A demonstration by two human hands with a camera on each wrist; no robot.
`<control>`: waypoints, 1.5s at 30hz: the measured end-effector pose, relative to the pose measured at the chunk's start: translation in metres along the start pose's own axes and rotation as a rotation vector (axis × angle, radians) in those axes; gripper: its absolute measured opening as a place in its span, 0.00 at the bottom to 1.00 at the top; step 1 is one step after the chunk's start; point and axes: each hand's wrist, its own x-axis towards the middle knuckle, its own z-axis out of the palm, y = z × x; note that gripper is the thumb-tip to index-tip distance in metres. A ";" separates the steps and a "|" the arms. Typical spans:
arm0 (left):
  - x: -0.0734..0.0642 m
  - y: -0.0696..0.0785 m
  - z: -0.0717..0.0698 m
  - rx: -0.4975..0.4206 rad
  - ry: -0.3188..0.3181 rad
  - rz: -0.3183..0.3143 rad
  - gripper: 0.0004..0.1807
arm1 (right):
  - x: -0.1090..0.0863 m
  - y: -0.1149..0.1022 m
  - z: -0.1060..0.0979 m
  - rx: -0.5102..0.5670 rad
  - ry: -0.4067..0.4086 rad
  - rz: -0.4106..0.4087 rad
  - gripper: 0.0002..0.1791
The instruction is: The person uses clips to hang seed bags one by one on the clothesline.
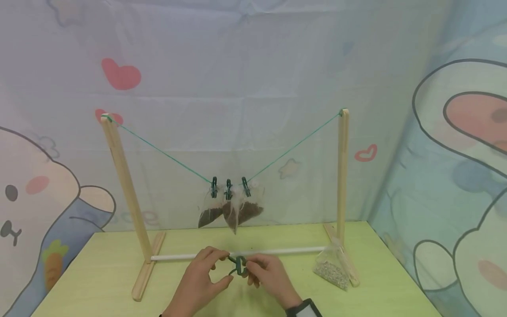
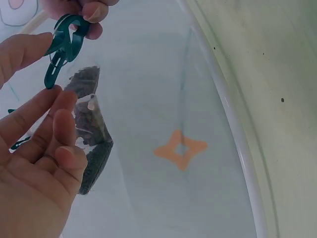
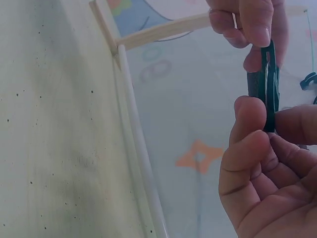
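Note:
A dark green clothespin [image 1: 239, 265] is held between both hands, over the table and in front of the hanging line. My left hand [image 1: 198, 279] has thumb and fingertips at the two spread handle ends, seen close up on the clothespin [image 2: 62, 47] in the left wrist view. Thumb and fingers of my right hand [image 1: 271, 277] pinch the clothespin's other end. Beyond the hands, several dark green clothespins [image 1: 228, 189] hang on a sagging green string [image 1: 166, 154]. Below them hang clear bags with dark brown contents [image 1: 247, 212].
Two wooden posts [image 1: 126, 185] on wooden feet carry the string, joined low down by a white rod [image 1: 285, 251]. A clear bag of pale grains [image 1: 332, 274] leans by the right foot [image 1: 352, 275]. The yellow-green table [image 1: 95, 268] backs onto a printed cloth [image 1: 190, 57].

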 end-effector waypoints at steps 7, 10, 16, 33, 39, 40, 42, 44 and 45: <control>0.000 0.001 -0.002 -0.105 0.005 0.038 0.22 | 0.000 0.000 0.001 0.032 -0.044 0.022 0.13; 0.000 0.001 -0.001 -0.128 0.013 0.052 0.21 | -0.001 0.000 0.002 0.039 -0.068 0.029 0.13; 0.001 0.002 0.000 -0.164 0.047 0.075 0.19 | 0.000 0.000 0.003 0.031 -0.082 0.067 0.14; 0.001 0.002 -0.005 -0.155 0.164 0.127 0.13 | -0.008 -0.005 -0.020 -0.371 -0.089 -0.102 0.12; 0.002 0.004 -0.009 -0.149 0.191 0.125 0.11 | -0.013 -0.003 -0.052 -0.472 0.035 -0.088 0.12; 0.002 0.005 -0.010 -0.148 0.196 0.121 0.11 | -0.014 -0.003 -0.058 -0.482 0.064 -0.079 0.11; 0.003 0.006 -0.011 -0.149 0.205 0.112 0.11 | -0.017 -0.004 -0.070 -0.500 0.122 -0.067 0.11; 0.004 0.007 -0.011 -0.150 0.211 0.102 0.12 | -0.021 -0.003 -0.081 -0.512 0.177 -0.047 0.10; 0.005 0.008 -0.011 -0.150 0.214 0.095 0.12 | -0.022 -0.003 -0.087 -0.517 0.207 -0.037 0.10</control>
